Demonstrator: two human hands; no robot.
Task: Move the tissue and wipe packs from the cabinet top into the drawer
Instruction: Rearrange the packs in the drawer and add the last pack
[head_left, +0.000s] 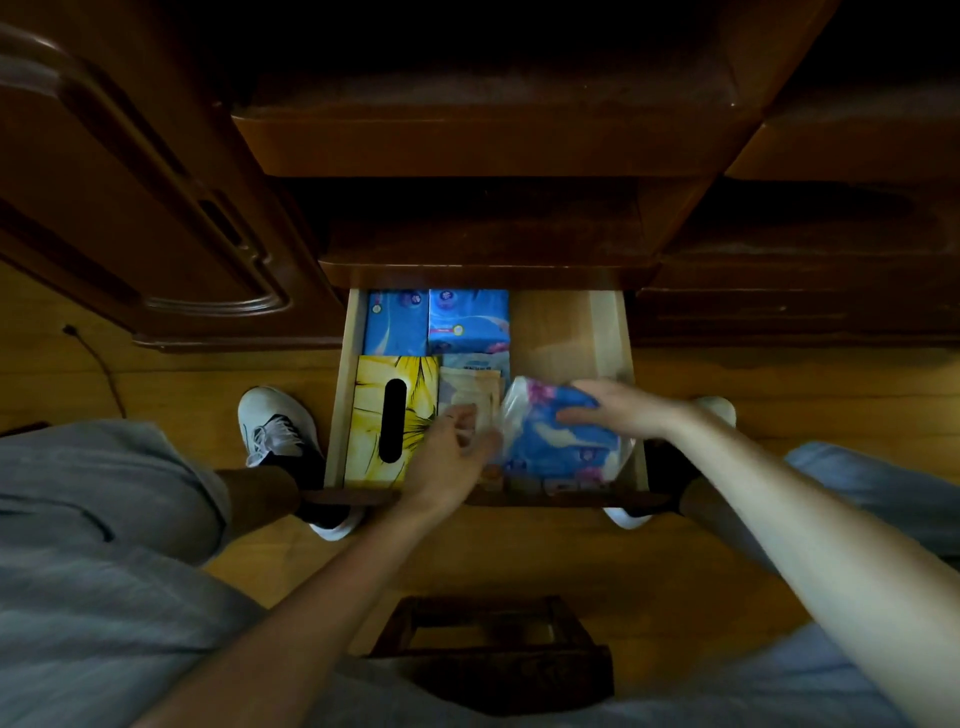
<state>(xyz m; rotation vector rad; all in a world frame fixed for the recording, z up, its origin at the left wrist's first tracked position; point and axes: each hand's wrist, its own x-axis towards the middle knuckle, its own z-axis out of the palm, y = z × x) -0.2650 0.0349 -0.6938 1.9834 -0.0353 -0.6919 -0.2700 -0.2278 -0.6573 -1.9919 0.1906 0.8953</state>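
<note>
Dark wooden cabinet fronts filled the upper half of the frame, and below them the pale open drawer (608, 332) stood pulled out over the wood floor (519, 561).

Your right hand (618, 408) lay across the top of a blue tissue pack in clear wrap (561, 447) at the lower right of the drawer; its grip was fairly wide, fingers spread and lightly bent over the pack, thumb against its near face. Your left hand (452, 457) reached in at the lower centre, its fingertips (462, 415) on a beige wipe pack (470, 392) and close against the left edge of the blue pack. How tightly that grip closed I could not tell, as the fingers were blurred.

Left of the beige pack lay a yellow flowered tissue box (395, 421) with a dark oval slot. Two more blue packs (436, 322) sat side by side at the back left of the drawer, and the back right corner showed bare wood.

Your white shoes (275, 426) stood on the floor either side of the drawer, and a dark wooden stool (493, 654) sat at the lower centre of the frame. A thin cable (98, 364) trailed across the floor at the left.
</note>
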